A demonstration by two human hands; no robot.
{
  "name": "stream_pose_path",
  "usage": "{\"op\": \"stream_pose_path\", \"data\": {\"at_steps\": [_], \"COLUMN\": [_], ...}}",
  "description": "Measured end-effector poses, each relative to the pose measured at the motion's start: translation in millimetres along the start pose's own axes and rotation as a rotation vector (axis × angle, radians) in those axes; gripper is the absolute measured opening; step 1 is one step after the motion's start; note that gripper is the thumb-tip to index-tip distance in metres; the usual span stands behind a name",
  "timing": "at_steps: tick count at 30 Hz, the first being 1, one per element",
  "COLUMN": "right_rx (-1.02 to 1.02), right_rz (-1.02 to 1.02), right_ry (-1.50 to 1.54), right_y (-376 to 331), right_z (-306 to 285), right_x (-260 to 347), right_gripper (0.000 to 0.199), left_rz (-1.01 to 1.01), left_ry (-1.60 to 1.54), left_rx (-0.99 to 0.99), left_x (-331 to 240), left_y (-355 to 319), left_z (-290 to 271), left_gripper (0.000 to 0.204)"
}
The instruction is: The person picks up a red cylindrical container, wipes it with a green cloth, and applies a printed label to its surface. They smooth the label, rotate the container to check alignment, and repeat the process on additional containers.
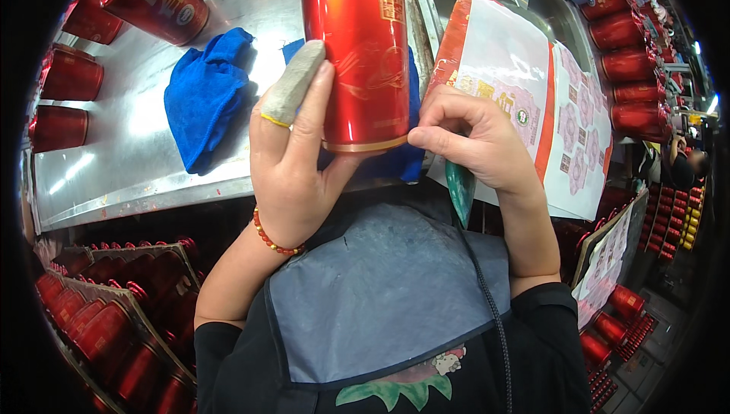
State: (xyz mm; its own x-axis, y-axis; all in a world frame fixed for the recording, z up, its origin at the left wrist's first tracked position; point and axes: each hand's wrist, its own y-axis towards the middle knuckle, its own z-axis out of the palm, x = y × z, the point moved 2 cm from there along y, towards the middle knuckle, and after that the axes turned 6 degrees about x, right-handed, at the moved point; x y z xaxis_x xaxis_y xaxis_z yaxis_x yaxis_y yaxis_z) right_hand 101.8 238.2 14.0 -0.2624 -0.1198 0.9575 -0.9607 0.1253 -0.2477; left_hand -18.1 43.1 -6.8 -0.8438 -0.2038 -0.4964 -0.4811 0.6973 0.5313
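Observation:
A shiny red canister with gold print and a gold rim at its near end lies above the blue cloth. My left hand grips it, fingers along its left side and thumb under the gold rim. One of those fingers wears a grey finger cot with a yellow edge. At the rim's right end my right hand is closed, thumb and forefinger pressed together. From beneath its curled fingers comes a green tapered handle with a black braided cord; the handle's other end is hidden.
A crumpled blue cloth lies on the metal table, with several red canisters at its left. Printed sheets lie at the right beside a sink. Racks of red canisters stand below; more are stacked at right.

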Motion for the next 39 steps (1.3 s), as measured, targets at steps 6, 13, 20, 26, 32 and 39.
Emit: {"op": "stream_pose_path", "data": {"at_steps": [6, 13, 20, 26, 32, 39], "right_rx": [0.018, 0.006, 0.029, -0.039, 0.025, 0.007], "right_rz": [0.025, 0.017, 0.066, 0.086, 0.036, 0.036], "right_ry": [0.029, 0.095, 0.07, 0.257, 0.286, 0.251], "right_y": [1, 3, 1, -3, 6, 9], "right_z": [0, 2, -3, -3, 6, 7], "right_x": [-2, -3, -2, -4, -2, -2], "right_gripper": [0.016, 0.021, 0.014, 0.033, 0.064, 0.07], "left_rz": [-0.08, -0.111, -0.022, -0.134, -0.398, -0.543], "left_ry": [-0.206, -0.171, 0.054, -0.289, -0.835, -0.878], "left_rx": [0.024, 0.033, 0.102, 0.153, 0.162, 0.161], "left_x": [10, 3, -2, 17, 17, 5], "left_y": [-10, -16, 0, -12, -14, -8], "left_z": [2, -7, 0, 0, 2, 2], "left_gripper": [0.084, 0.093, 0.097, 0.09, 0.09, 0.083]}}
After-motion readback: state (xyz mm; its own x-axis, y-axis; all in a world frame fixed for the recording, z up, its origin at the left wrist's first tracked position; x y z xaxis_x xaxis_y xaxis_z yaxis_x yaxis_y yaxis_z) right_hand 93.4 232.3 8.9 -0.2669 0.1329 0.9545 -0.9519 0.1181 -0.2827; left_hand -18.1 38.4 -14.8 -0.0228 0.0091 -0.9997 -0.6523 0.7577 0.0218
